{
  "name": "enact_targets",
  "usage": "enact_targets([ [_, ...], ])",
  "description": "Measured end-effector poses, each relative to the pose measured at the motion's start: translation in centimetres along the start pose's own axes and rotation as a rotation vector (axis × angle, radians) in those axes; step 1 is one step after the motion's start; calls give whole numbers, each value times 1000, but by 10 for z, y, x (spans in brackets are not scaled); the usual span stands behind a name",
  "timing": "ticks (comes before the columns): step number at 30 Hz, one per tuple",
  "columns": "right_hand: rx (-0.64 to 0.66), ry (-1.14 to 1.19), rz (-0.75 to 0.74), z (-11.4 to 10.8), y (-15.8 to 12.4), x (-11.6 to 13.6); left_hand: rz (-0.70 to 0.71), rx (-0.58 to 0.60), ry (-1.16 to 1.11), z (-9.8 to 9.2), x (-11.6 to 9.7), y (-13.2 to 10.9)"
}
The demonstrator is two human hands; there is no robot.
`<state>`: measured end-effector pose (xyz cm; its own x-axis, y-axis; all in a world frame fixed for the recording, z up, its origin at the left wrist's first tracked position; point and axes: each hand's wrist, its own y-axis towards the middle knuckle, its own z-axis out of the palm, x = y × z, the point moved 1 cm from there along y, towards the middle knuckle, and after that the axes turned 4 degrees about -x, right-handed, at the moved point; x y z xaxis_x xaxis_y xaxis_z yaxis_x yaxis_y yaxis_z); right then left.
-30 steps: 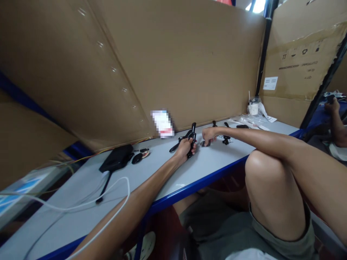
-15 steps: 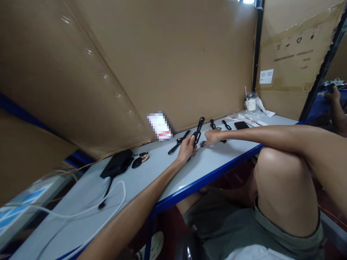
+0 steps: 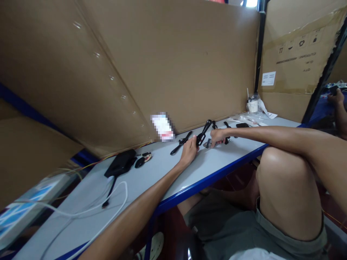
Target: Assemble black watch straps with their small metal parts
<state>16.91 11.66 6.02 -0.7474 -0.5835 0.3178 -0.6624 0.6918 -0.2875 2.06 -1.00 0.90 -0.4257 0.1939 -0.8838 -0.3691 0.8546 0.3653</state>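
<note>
My left hand [image 3: 189, 151] is closed around a black spokeshave [image 3: 202, 137], one handle pointing up and away and its slotted middle showing past my fingers. Just right of it, my right hand [image 3: 219, 137] is low over the table, fingers pinched on a small flat metal blade [image 3: 208, 143]. Behind my left hand lies another black spokeshave [image 3: 181, 143], full length on the table. More black tool parts [image 3: 227, 125] lie around and beyond my right hand, partly hidden by it.
A lit phone [image 3: 163, 126] leans on the cardboard wall. Left are a black case [image 3: 120, 162], small round black items [image 3: 140, 162] and a white cable [image 3: 126, 191]. A dark phone-like slab [image 3: 242, 125], plastic bags and a cup [image 3: 253, 105] sit right. Another person's hand [image 3: 337, 96] shows far right.
The view has shifted slightly. My right hand has moved a little right and lower, with the blade still at its fingertips. My left hand keeps its hold on the spokeshave, which is tilted more to the right.
</note>
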Motion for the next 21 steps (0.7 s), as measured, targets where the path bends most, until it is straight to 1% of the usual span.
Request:
enact_targets([
  [4, 37, 8, -11, -2, 2, -5, 65, -24, 161, -1, 2, 3],
  [8, 71, 8, -19, -4, 1, -9, 124, -57, 231, -1, 4, 6],
  [12, 66, -7, -16, -4, -2, -10, 145, -89, 245, -1, 4, 7],
  [16, 67, -9, -8, -4, -5, -8, 152, -89, 251, -1, 1, 6],
  [21, 43, 42, -9, -4, -5, -9, 143, -108, 146, 0, -3, 4],
])
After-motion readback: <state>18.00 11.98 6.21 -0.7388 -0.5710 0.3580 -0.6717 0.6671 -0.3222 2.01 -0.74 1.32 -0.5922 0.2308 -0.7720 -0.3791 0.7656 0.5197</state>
